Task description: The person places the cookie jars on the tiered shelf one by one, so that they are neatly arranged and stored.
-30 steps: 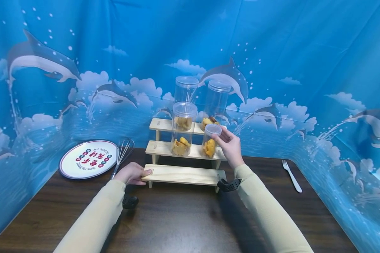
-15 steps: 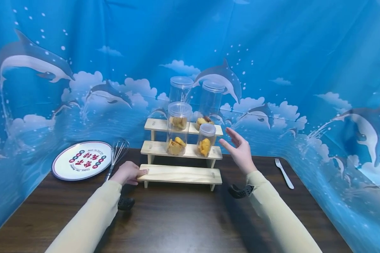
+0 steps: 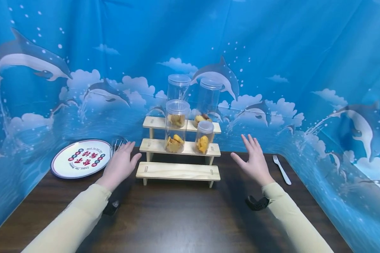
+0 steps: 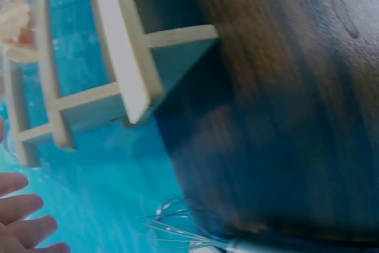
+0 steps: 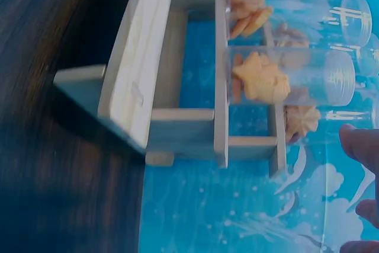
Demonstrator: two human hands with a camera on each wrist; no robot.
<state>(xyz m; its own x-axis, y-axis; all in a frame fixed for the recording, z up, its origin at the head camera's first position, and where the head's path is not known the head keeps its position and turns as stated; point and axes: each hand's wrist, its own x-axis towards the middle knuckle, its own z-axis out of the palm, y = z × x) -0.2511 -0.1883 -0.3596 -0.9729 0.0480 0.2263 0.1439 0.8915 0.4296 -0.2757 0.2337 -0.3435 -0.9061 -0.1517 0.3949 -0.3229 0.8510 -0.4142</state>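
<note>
A three-step wooden rack (image 3: 178,171) stands in the middle of the table. On its middle step are a tall clear jar (image 3: 176,123) and a short lidded jar (image 3: 204,137), both with cookies at the bottom. Two more tall jars, one at the left (image 3: 178,86) and one at the right (image 3: 209,95), stand on the top step. My left hand (image 3: 120,165), fingers spread, hovers left of the rack and overlaps the whisk. To the right of the rack my right hand (image 3: 254,162) is raised with fingers spread and holds nothing.
A white oval plate (image 3: 82,158) with red lettering lies at the left, beside a wire whisk (image 4: 177,232). A white-handled fork (image 3: 282,170) lies at the right. A blue dolphin-print cloth (image 3: 139,42) hangs behind the dark wooden table (image 3: 177,218).
My right hand has let go of the short jar and moved right. My left hand has released the bottom step's left end and drawn away to the left.
</note>
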